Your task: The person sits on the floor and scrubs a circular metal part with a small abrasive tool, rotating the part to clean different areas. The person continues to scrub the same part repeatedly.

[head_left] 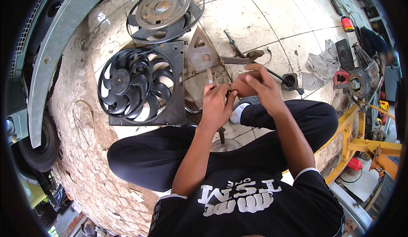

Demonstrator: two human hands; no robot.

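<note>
Rod (211,76), thin and brownish, pinched between both hands at chest-front height over the tiled floor (272,20). Long axis roughly vertical in view, upper end pointing away from the body toward the triangular metal bracket (200,50); lower part hidden behind the fingers, exact length unclear.

Left hand (216,105): palm down, fingers curled forward, fingertips closed on the rod near the right thumb. Forearm comes up from lower centre, elbow bent.

Right hand (260,86): above and slightly right of the left, fingers bent inward and pressed to the same spot, wrist cocked left. Forearm runs diagonally from the lower right. Hands touching at the fingertips.

Rod sits between the hands, sticking out just above the left knuckles. Seated cross-legged in black trousers (148,152).

Nearby on the floor: black radiator fan in square shroud (140,84) just left of the hands, second loose fan with rusty hub (163,9) beyond it, grey rag (323,63) well right.
</note>
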